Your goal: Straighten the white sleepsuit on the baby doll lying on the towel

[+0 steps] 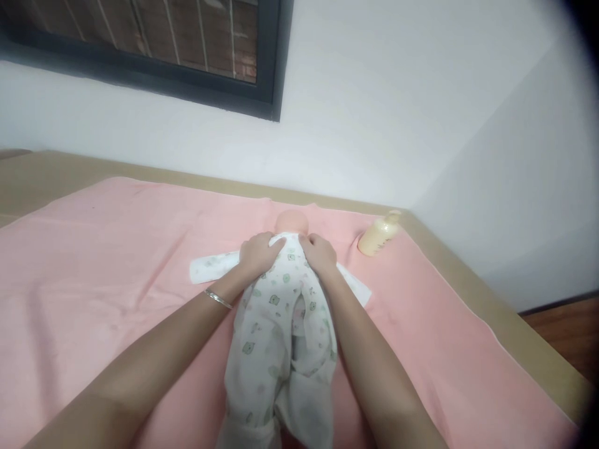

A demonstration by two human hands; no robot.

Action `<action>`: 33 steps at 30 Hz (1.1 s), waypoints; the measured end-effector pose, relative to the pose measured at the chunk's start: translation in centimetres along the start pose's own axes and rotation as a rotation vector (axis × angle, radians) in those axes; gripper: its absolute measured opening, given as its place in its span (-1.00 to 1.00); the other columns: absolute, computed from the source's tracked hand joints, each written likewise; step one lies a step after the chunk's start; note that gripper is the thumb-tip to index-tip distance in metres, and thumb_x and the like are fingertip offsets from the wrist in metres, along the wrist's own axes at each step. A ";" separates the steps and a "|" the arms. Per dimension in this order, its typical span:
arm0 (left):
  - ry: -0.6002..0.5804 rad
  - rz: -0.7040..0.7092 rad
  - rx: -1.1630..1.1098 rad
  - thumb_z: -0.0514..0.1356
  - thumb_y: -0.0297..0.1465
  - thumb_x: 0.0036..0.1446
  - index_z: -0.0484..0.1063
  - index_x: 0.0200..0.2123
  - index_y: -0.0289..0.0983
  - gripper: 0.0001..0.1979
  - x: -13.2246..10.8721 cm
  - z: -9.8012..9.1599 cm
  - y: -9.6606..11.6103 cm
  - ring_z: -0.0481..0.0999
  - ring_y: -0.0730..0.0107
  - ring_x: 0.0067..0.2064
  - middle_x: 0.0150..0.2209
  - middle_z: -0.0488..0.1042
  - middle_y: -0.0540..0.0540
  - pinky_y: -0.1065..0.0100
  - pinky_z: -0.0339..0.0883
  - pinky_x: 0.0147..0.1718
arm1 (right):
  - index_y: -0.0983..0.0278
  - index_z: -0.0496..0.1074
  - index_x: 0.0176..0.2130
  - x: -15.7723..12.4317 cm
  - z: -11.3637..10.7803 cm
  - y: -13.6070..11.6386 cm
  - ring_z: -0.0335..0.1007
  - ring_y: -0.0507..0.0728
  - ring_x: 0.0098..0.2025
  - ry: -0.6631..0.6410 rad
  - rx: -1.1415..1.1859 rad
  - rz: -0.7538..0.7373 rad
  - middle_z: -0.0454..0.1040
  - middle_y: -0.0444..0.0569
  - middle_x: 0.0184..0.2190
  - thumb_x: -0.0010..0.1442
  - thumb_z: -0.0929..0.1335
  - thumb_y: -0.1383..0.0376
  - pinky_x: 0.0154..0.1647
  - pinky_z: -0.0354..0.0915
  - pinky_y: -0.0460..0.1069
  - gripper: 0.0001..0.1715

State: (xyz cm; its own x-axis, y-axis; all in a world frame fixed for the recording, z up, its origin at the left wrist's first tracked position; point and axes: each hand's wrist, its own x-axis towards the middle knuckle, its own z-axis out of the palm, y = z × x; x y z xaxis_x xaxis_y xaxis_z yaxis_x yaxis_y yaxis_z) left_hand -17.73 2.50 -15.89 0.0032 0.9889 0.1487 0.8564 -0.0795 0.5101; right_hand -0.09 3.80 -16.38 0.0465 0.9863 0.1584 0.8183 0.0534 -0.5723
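Observation:
A baby doll in a white romper with small green animal and leaf prints lies stretched out in front of me. Only the smooth bald top of its head shows beyond the collar; no face is visible. My left hand is wrapped around the doll's left-side shoulder, thumb on the cloth near the collar. On the other shoulder, my right hand grips the same way, its fingers partly hidden. Both long white sleeves spread outward past my hands. The romper legs reach toward the bottom edge of the view.
Beneath the doll is a wrinkled pink sheet over a light wooden surface. A cream-coloured pump bottle stands to the right of the doll's head. White walls and a dark-framed window lie behind.

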 end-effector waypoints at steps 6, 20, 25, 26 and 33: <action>0.003 0.006 0.011 -0.11 0.02 0.20 0.43 -0.17 -0.18 -0.50 0.1 0.1 -0.1 0.48 0.15 -0.16 -0.17 0.54 -0.09 0.26 0.22 -0.19 | 0.21 0.30 -0.44 0.0 0.0 0.0 0.27 0.12 -0.39 0.007 -0.004 0.000 0.41 -0.10 -0.44 0.23 0.08 -0.08 -0.42 0.08 -0.04 -0.47; -0.007 0.006 0.020 -0.13 0.00 0.22 0.43 -0.15 -0.18 -0.51 0.1 -0.1 -0.2 0.48 0.13 -0.08 -0.10 0.52 -0.11 0.25 0.25 -0.16 | 0.22 0.41 -0.36 0.0 0.0 -0.4 0.36 0.15 -0.34 0.001 -0.031 -0.010 0.48 -0.03 -0.38 0.26 0.08 -0.06 -0.38 0.15 -0.03 -0.44; -0.007 0.020 0.040 -0.14 -0.03 0.23 0.42 -0.11 -0.17 -0.52 0.4 -0.1 -0.5 0.46 0.12 -0.05 -0.06 0.51 -0.12 0.24 0.25 -0.15 | 0.30 0.47 -0.31 -0.4 -0.5 -1.5 0.41 0.21 -0.28 -0.053 -0.195 -0.069 0.51 0.12 -0.33 0.34 0.01 0.08 -0.32 0.21 0.01 -0.38; -0.007 0.023 0.047 -0.14 -0.03 0.23 0.42 -0.11 -0.16 -0.52 0.5 -0.1 -0.6 0.46 0.11 -0.05 -0.07 0.51 -0.12 0.23 0.24 -0.14 | 0.31 0.48 -0.28 -0.5 -0.6 -1.8 0.42 0.22 -0.26 -0.067 -0.244 -0.089 0.51 0.15 -0.31 0.35 0.01 0.12 -0.31 0.22 0.03 -0.39; -0.004 0.035 0.081 -0.15 -0.03 0.24 0.42 -0.14 -0.16 -0.52 0.5 -0.4 -0.3 0.47 0.09 -0.07 -0.07 0.51 -0.12 0.23 0.24 -0.19 | 0.31 0.48 -0.35 -2.8 -1.8 -3.9 0.42 0.28 -0.26 -0.108 -0.337 -0.170 0.50 0.16 -0.31 0.26 0.20 0.26 -0.27 0.25 0.08 -0.68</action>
State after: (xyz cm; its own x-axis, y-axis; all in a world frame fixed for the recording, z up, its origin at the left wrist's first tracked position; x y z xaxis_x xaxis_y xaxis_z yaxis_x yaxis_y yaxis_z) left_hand -18.19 2.95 -15.61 0.0359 0.9862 0.1618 0.8948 -0.1038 0.4341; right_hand -2.33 0.57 -13.12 -0.1524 0.9794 0.1323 0.9521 0.1814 -0.2462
